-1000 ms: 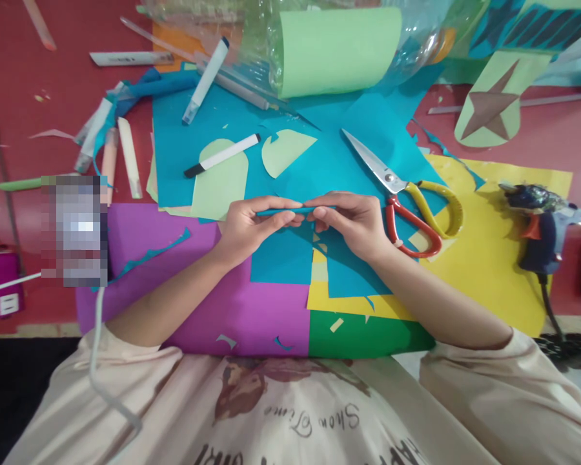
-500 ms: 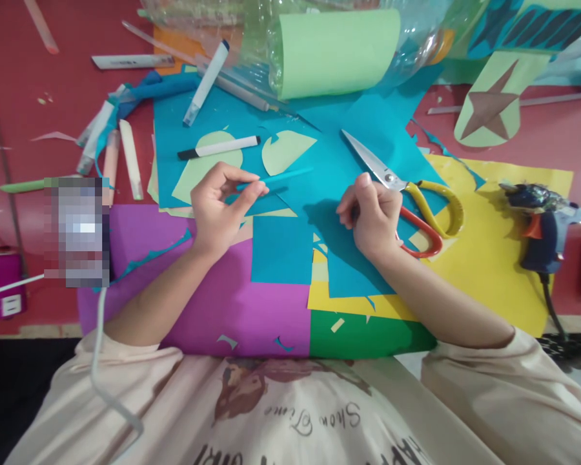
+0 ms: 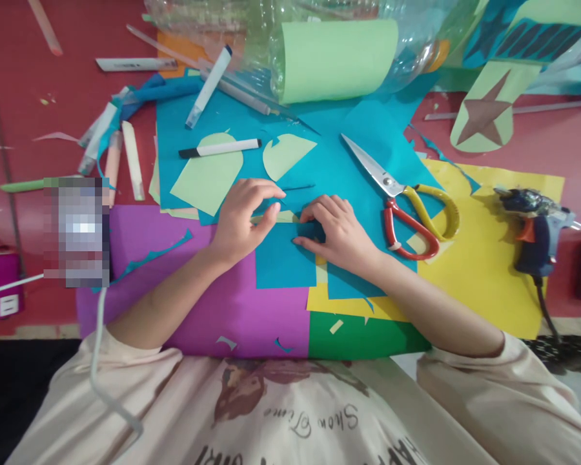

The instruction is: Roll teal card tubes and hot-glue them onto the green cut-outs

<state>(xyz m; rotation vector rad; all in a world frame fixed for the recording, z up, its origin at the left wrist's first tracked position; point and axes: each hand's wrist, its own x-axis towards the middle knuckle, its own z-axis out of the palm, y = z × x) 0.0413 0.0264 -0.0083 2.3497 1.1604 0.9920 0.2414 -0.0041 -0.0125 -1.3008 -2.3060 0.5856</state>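
Note:
My left hand [image 3: 246, 219] is open over the papers, with a gap between thumb and index finger. Just past its fingertips a narrow blue paper strip [image 3: 300, 188] lies on the large blue sheet [image 3: 319, 152]. My right hand [image 3: 339, 232] is also open, its thumb apart from the curved fingers, at the upper right corner of a blue paper square [image 3: 285, 261]. Whether its fingertips touch the square I cannot tell. To its right rest scissors [image 3: 392, 185] with one yellow and one red handle, blades parted a little or shut, hard to tell.
Plastic bottles, one wrapped in green paper [image 3: 339, 61], lie at the back. Markers [image 3: 220, 148] and green paper cut-outs [image 3: 290, 155] sit ahead of my left hand. A glue gun [image 3: 537, 236] is on the yellow sheet [image 3: 489, 284]; a blurred-out device [image 3: 77, 232] stands left.
My left hand has let go of the blue paper strip, which now lies on the sheet. My right hand has moved left from beside the scissors and opened toward the blue square.

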